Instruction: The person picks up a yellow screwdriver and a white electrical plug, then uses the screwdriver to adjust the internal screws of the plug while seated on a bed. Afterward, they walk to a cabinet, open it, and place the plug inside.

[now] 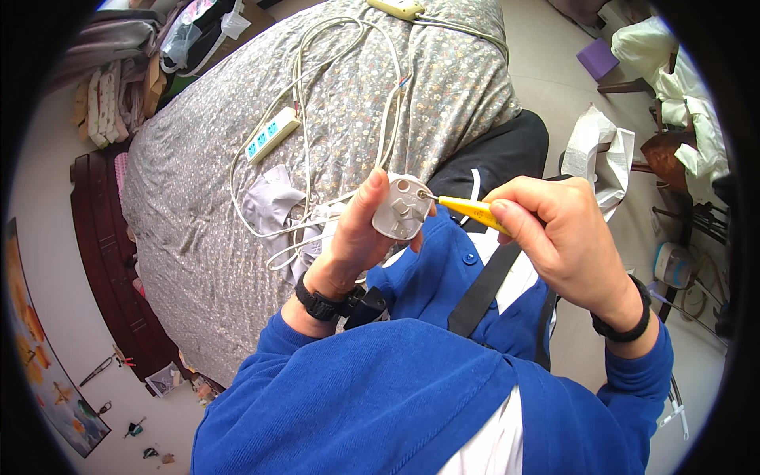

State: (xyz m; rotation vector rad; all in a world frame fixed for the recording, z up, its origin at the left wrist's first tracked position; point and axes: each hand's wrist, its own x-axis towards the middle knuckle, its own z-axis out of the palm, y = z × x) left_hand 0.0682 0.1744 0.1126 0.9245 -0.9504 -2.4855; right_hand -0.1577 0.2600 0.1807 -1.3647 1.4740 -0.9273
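My left hand (361, 231) is wrapped round a white electrical plug (401, 215), its face with the flat metal pins turned up toward me. In my right hand (560, 231) is a yellow-handled screwdriver (469, 211), gripped between thumb and fingers. The screwdriver's tip meets a round recess near the plug's upper right edge; whether it sits on a screw is too small to tell. A white cable (389, 127) runs across the bed toward my left hand.
A patterned bedspread (198, 174) covers the bed before me. On it lie a white power strip (271, 135) with blue socket faces, looped cable, a grey cloth (271, 198) and a cream-coloured device (396, 8). A crumpled white bag (595, 150) stands at the right.
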